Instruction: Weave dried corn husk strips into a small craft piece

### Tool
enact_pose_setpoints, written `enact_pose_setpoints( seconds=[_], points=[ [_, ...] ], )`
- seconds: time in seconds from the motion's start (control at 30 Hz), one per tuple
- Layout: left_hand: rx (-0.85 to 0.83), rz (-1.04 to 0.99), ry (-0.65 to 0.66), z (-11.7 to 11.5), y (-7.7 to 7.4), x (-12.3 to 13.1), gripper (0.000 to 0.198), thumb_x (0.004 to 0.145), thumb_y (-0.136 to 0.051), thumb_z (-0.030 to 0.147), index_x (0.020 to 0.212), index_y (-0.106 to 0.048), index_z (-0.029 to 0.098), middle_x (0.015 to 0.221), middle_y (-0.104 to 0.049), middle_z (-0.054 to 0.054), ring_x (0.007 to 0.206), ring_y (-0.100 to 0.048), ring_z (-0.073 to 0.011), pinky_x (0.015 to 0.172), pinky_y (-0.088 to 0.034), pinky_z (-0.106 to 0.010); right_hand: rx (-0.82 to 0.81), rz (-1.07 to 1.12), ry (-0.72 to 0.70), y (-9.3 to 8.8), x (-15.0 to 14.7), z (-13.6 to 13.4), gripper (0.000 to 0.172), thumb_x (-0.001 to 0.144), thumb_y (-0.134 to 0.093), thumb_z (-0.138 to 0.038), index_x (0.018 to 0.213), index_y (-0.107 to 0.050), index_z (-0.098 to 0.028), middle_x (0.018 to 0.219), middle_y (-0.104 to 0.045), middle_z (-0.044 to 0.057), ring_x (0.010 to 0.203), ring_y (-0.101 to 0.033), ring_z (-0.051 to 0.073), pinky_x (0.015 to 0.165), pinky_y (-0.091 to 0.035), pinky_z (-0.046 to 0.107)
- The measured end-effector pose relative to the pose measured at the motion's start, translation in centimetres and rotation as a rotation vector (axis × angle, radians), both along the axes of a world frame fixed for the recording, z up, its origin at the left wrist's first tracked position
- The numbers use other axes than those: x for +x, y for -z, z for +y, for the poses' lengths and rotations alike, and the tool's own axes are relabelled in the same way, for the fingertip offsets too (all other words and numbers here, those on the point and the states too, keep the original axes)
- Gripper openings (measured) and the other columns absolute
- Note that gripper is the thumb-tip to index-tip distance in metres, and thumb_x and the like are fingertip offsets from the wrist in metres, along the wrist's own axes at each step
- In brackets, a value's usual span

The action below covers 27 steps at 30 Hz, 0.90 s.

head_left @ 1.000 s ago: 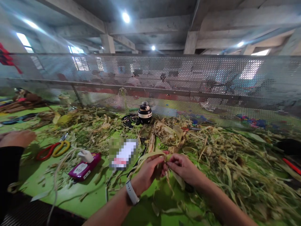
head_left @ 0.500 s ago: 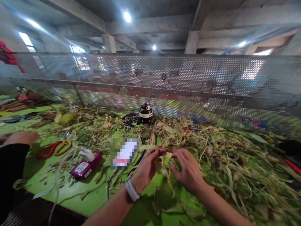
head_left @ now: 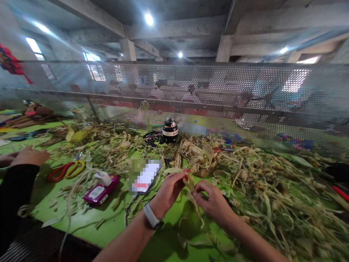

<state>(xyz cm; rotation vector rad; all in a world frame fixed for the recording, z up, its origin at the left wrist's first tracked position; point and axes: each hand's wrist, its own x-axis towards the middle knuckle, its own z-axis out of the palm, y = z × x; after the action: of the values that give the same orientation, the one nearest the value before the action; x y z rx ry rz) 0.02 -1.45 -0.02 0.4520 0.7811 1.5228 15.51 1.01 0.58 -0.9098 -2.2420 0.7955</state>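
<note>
Pale strips of corn husk (head_left: 188,182) are gathered between my two hands, over the green table. My left hand (head_left: 169,190), with a watch on a pale strap at the wrist, pinches the husk near its top. Something small and reddish shows at those fingertips, too small to make out. My right hand (head_left: 211,199) has thumb and fingertips pressed together at the husk's right edge. A long thin strand dangles below the fingers.
Loose husks (head_left: 261,185) cover the right side. A phone (head_left: 147,176), a purple power box (head_left: 100,191) with a white plug, and red-and-yellow scissors (head_left: 67,170) lie leftward. A black jar (head_left: 170,131) stands behind. At far left is another person's hand (head_left: 31,156).
My right hand has come in slightly left and lower, its fingers closing at the husk's edge. My left hand keeps its pinch. The other person's hand has shifted slightly.
</note>
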Motion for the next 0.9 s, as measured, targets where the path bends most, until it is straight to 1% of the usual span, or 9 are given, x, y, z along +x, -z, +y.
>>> enact_pose_setpoints(
  seconds=[0.1, 0.17, 0.27, 0.33, 0.4, 0.5, 0.67, 0.77, 0.9],
  points=[
    [-0.019, 0.101, 0.008, -0.2, 0.0, -0.2, 0.018, 0.055, -0.077, 0.02, 0.07, -0.072, 0.013, 0.069, -0.067, -0.002, 0.064, -0.057, -0.0091, 0.063, -0.043, -0.018, -0.08, -0.017, -0.005, -0.4, 0.3, 0.3, 0.016, 0.082, -0.049, -0.026, 0.069, -0.05, -0.019, 0.06, -0.053, -0.002, 0.056, -0.049, 0.012, 0.054, -0.037, 0.022],
    [-0.037, 0.172, -0.001, -0.4, -0.3, -0.1, 0.019, 0.054, -0.077, 0.019, 0.072, -0.073, 0.015, 0.071, -0.069, -0.002, 0.066, -0.058, -0.0099, 0.066, -0.044, -0.019, -0.078, -0.007, -0.012, -0.6, 0.5, 0.5, 0.019, 0.085, -0.048, -0.03, 0.07, -0.051, -0.019, 0.06, -0.053, -0.002, 0.056, -0.049, 0.013, 0.054, -0.037, 0.022],
    [-0.036, 0.265, 0.007, -0.9, -1.0, 0.3, 0.019, 0.055, -0.074, 0.02, 0.073, -0.074, 0.016, 0.072, -0.07, -0.003, 0.07, -0.059, -0.0122, 0.069, -0.045, -0.021, 0.045, 0.049, 0.016, -0.8, 0.7, 1.0, 0.02, 0.084, -0.051, -0.032, 0.07, -0.054, -0.018, 0.073, -0.056, 0.002, 0.071, -0.054, 0.016, 0.066, -0.042, 0.025],
    [-0.026, 0.317, 0.034, -1.1, -1.4, 0.5, 0.017, 0.055, -0.071, 0.02, 0.072, -0.074, 0.016, 0.071, -0.07, -0.003, 0.07, -0.059, -0.0127, 0.068, -0.044, -0.021, 0.071, 0.076, 0.023, -0.7, 0.8, 1.3, 0.019, 0.084, -0.052, -0.032, 0.071, -0.056, -0.018, 0.082, -0.058, 0.004, 0.08, -0.055, 0.017, 0.074, -0.042, 0.027],
    [-0.019, 0.356, 0.06, -1.2, -1.5, 0.6, 0.016, 0.056, -0.068, 0.019, 0.07, -0.074, 0.016, 0.069, -0.07, -0.003, 0.068, -0.058, -0.0125, 0.066, -0.043, -0.021, 0.005, 0.068, 0.013, -0.5, 0.9, 1.6, 0.019, 0.085, -0.05, -0.033, 0.074, -0.056, -0.018, 0.081, -0.059, 0.003, 0.077, -0.055, 0.016, 0.072, -0.043, 0.027],
    [-0.016, 0.398, 0.081, -1.1, -1.3, 0.7, 0.017, 0.058, -0.064, 0.019, 0.071, -0.073, 0.015, 0.071, -0.07, -0.004, 0.067, -0.057, -0.013, 0.065, -0.043, -0.021, -0.151, 0.073, 0.001, 0.0, 0.8, 1.8, 0.023, 0.086, -0.047, -0.038, 0.076, -0.054, -0.018, 0.069, -0.058, 0.0, 0.065, -0.053, 0.014, 0.063, -0.043, 0.025],
    [0.041, 0.51, 0.085, -0.9, -0.3, 0.7, 0.019, 0.063, -0.059, 0.02, 0.076, -0.073, 0.016, 0.074, -0.069, -0.003, 0.072, -0.058, -0.0147, 0.072, -0.045, -0.024, -0.366, 0.246, -0.018, 0.6, 0.3, 1.7, 0.029, 0.083, -0.048, -0.046, 0.077, -0.05, -0.018, 0.068, -0.055, -0.001, 0.063, -0.053, 0.014, 0.06, -0.046, 0.025],
    [0.072, 0.597, 0.068, -0.8, 0.3, 0.7, 0.021, 0.068, -0.057, 0.021, 0.083, -0.072, 0.018, 0.08, -0.069, -0.003, 0.076, -0.059, -0.0154, 0.075, -0.046, -0.026, -0.421, 0.309, -0.009, 0.6, 0.1, 1.5, 0.03, 0.082, -0.05, -0.048, 0.078, -0.049, -0.018, 0.068, -0.053, -0.001, 0.061, -0.054, 0.013, 0.058, -0.047, 0.025],
    [0.063, 0.634, 0.083, -0.8, 0.5, 0.6, 0.025, 0.07, -0.055, 0.021, 0.09, -0.07, 0.017, 0.086, -0.069, -0.005, 0.079, -0.059, -0.0171, 0.073, -0.046, -0.027, -0.467, 0.355, -0.017, 0.7, 0.0, 1.3, 0.03, 0.081, -0.051, -0.049, 0.077, -0.047, -0.02, 0.063, -0.053, -0.002, 0.055, -0.054, 0.013, 0.054, -0.049, 0.026]
  ],
)
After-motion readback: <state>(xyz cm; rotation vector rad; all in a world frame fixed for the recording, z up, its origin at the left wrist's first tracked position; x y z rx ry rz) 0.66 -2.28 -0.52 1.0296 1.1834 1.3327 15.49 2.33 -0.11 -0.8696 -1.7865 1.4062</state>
